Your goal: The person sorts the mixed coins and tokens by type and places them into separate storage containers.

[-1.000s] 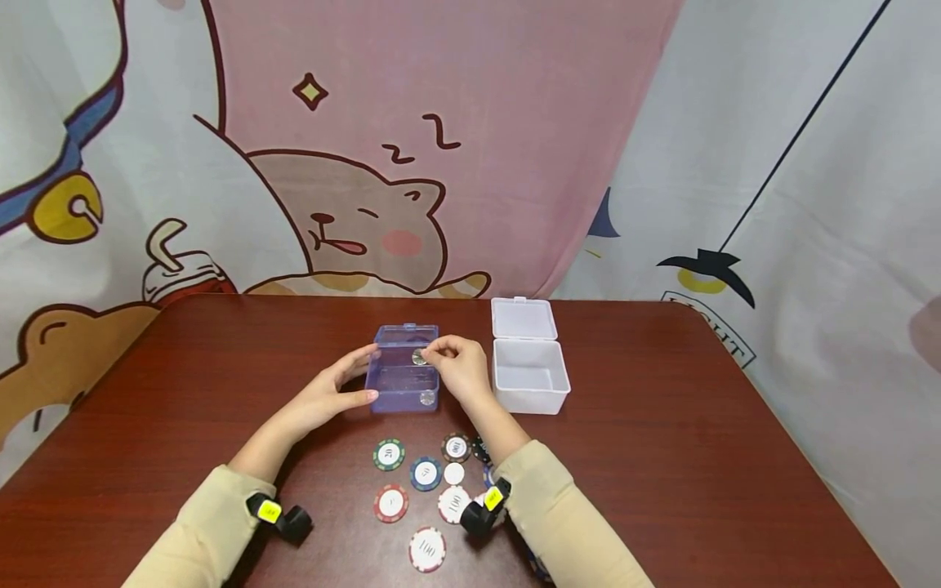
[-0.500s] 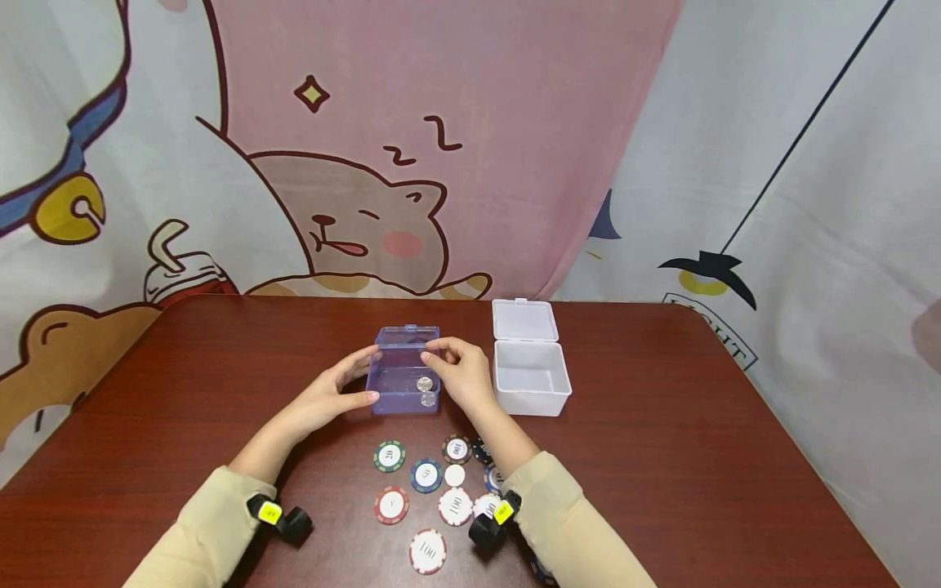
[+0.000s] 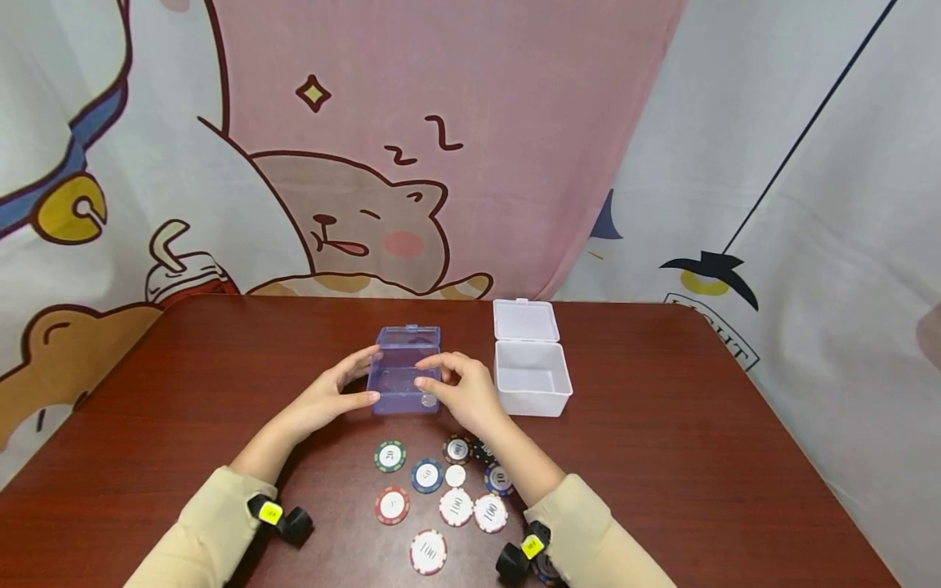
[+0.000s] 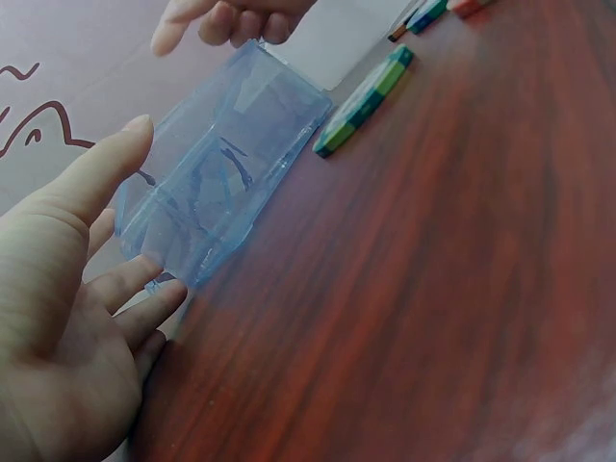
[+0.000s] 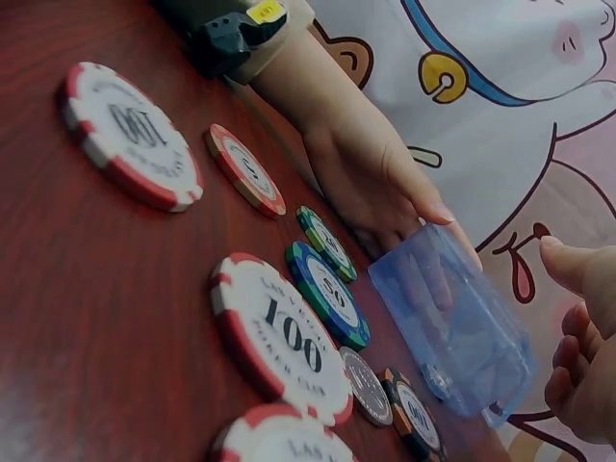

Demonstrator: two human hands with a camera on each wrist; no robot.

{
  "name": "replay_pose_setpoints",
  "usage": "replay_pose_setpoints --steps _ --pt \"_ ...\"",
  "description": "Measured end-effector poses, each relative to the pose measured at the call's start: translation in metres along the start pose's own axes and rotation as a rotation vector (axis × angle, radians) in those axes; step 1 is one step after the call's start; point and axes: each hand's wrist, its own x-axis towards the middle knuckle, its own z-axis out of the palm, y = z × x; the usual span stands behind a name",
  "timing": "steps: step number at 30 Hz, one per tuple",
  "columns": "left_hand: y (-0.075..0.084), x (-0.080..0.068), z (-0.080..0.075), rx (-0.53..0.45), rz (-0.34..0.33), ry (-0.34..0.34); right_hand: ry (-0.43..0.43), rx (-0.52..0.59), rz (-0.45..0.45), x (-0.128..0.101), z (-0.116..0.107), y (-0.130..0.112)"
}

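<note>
A translucent blue lidded box [image 3: 393,402] stands on the table, lid [image 3: 408,336] raised at the back. My left hand [image 3: 329,390] holds its left side, thumb at the front corner and fingers at the rear. Over the right side hovers my right hand [image 3: 465,392], thumb and index finger apart with nothing between them. A silver coin [image 3: 429,400] shows through the box's front wall, low at the right; in the right wrist view the coin [image 5: 438,377] lies inside the clear box.
In front of the box lie several poker chips, among them a green one [image 3: 390,456], a blue one [image 3: 426,475] and a red one [image 3: 392,505], plus a silver coin [image 3: 455,475]. A white lidded box [image 3: 532,400] stands open at the right.
My right hand has let go of a silver coin, which dropped into the blue box. The hand then shifted slightly toward the front and its fingers spread. My left hand has stayed put.
</note>
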Motion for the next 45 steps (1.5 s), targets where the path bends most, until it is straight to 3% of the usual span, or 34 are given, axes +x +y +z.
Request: replay_pose_setpoints --steps 9,25,45 --pt "0.000 -0.001 0.000 0.001 0.002 0.003 -0.093 0.015 -0.044 -0.014 -0.009 -0.006" --pt "-0.003 -0.001 0.001 -0.006 0.007 0.011 -0.258 0.024 -0.043 -0.039 -0.022 0.001" --pt "-0.003 -0.001 0.000 -0.009 0.025 0.003 -0.447 -0.041 -0.055 -0.058 -0.044 0.026"
